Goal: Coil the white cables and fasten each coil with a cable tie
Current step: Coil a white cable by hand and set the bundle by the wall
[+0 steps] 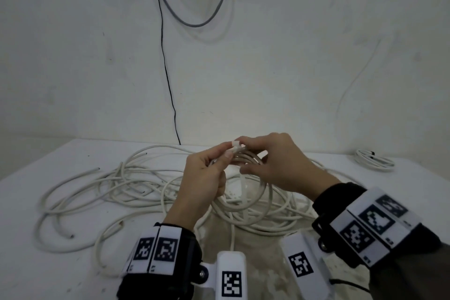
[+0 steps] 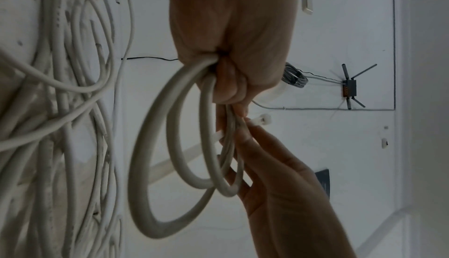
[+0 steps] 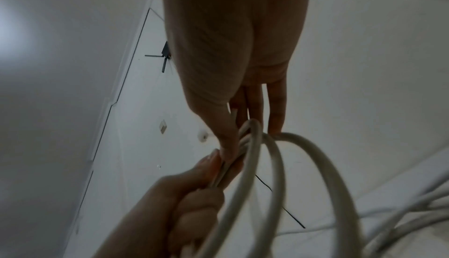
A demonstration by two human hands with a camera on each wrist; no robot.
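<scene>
Holding a small coil of white cable above the counter, both hands meet at its top. The left hand has its fingers curled round the bundled turns, a closed grip on the coil, seen clearly from the left wrist where the loops hang out of the fist. The right hand pinches the white cable tie between thumb and forefinger right at the bundle, its other fingers reaching past the turns; so its grip is closed on the tie. The tie's square head sticks out beside the fingertips, and its strap runs across behind the loops and away below them.

Under the hands, a loose tangle of white cables sprawls across the counter, several cut ends showing. At the far right corner of the counter lies another small coil, well apart from the tangle. A thin black wire runs down the wall to the counter's back edge, and a grey cable loop hangs on the wall above. From the left wrist, a black router with antennas shows mounted on the wall.
</scene>
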